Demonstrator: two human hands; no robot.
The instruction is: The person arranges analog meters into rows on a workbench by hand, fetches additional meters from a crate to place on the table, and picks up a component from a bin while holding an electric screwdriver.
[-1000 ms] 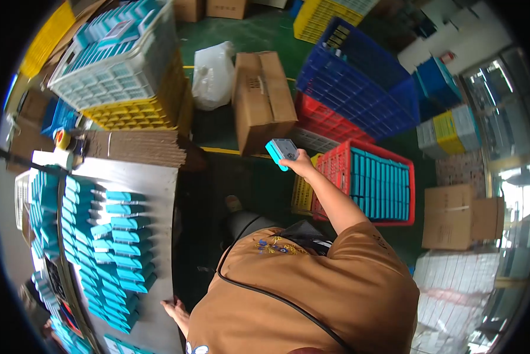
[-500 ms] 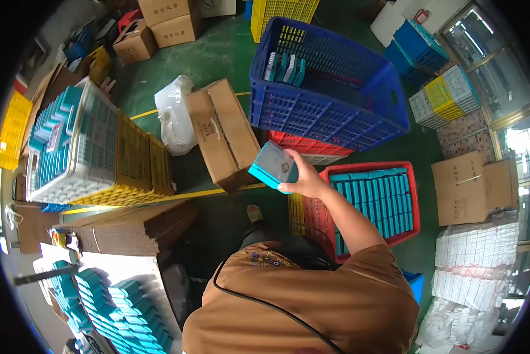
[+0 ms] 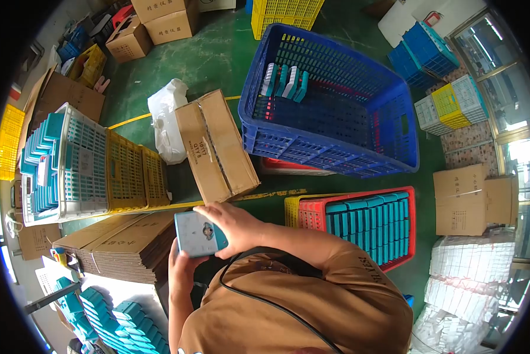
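In front of my chest is a small teal box with a pale printed top [image 3: 193, 233]. My right hand [image 3: 234, 227] grips its right side, thumb and fingers wrapped around the edges. From below, my left hand [image 3: 184, 266] reaches up and holds the box's lower left corner, its fingers against the edge. To the right, a red crate [image 3: 312, 213] holds rows of similar teal boxes [image 3: 368, 227]. Ahead, a large blue crate [image 3: 330, 156] contains several teal and white boxes [image 3: 285, 81] standing at its far left end.
A taped cardboard carton [image 3: 215, 147] and a white plastic bag [image 3: 169, 121] lie ahead. Left are stacked white and yellow crates [image 3: 126, 171], flattened cardboard [image 3: 120, 239] and a table with teal boxes [image 3: 138, 324]. Wrapped white bundles [image 3: 468, 262] stand at right.
My right hand has brought the teal box leftward and down, close to my body. My left hand has come into view and taken hold of it too. The view has shifted slightly.
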